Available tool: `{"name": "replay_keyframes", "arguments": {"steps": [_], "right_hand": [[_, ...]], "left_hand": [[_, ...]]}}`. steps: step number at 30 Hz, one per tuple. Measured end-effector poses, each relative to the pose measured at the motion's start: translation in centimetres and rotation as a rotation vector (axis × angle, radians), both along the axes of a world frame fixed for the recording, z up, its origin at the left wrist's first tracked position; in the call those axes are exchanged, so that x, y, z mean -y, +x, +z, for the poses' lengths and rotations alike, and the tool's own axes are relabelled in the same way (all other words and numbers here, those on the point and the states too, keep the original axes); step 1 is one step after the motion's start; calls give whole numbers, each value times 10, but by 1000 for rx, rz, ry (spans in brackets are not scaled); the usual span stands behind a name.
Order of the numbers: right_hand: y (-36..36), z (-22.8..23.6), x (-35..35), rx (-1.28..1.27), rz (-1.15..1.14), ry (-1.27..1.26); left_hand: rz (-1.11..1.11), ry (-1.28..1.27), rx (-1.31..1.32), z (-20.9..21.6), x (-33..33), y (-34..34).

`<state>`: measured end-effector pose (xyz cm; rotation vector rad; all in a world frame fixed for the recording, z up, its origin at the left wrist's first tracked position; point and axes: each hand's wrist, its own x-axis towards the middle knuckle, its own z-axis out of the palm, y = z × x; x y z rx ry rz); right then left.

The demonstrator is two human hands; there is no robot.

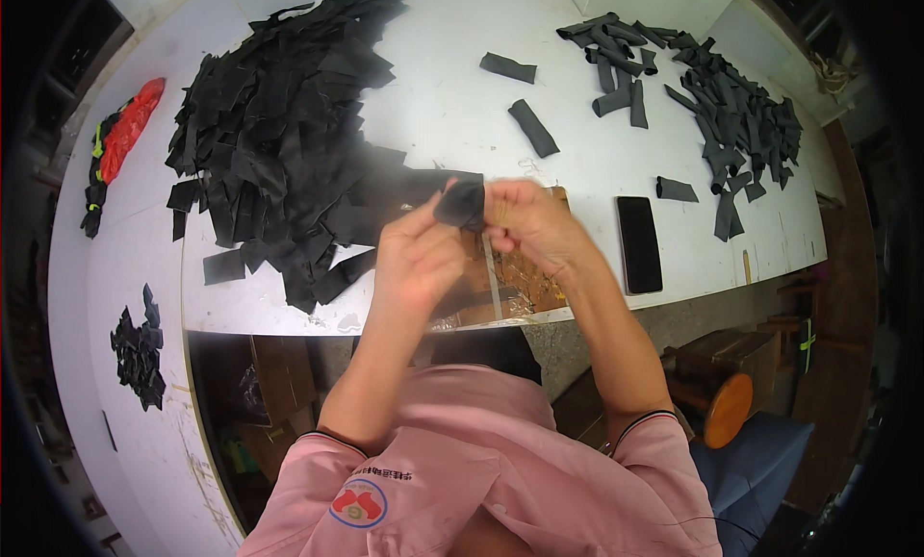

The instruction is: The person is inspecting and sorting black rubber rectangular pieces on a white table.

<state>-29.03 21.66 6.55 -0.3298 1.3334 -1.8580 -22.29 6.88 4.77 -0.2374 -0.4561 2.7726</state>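
Evidently worked with both hands closed on a single black fabric piece (460,203), pinching its left side between thumb and finger of the left hand (421,254) and gripping its right edge with the bent fingers of the right hand (529,220). Held it up off the white table (433,86), before the body and partly in front of a brown board (539,283), probably for even tension from both sides and a close look at the fold. Could not tell, through blur and fingers, whether closed into a tube or merely folded over. Had a large heap of flat black fabric pieces (279,124) spread on the left, reaching almost to the left hand, likely for a short reach. Had a long pile of black fabric tubes (751,124) at the far right, with a smaller tube cluster (611,62) left of it and two loose tubes nearer the middle, apparently for separation from the flat pieces. Saw a black smartphone (639,244) lying near the front edge, right of the board, perhaps for being handy yet clear of both hands. Noticed also a small pile of black scraps (142,355) and a red plastic bag (135,124) farther left, both well apart from the hands.
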Motion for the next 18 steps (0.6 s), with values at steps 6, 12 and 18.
{"name": "replay_keyframes", "arguments": {"steps": [6,12,18], "right_hand": [[8,-31,-18,9,-45,-46],[24,14,-7,-910,-411,301],[26,2,-9,-1525,-194,689]], "left_hand": [[329,-1607,-240,8,-15,10],[588,-1571,-377,37,-18,9],[637,-1339,-259,9,-16,20]]}}
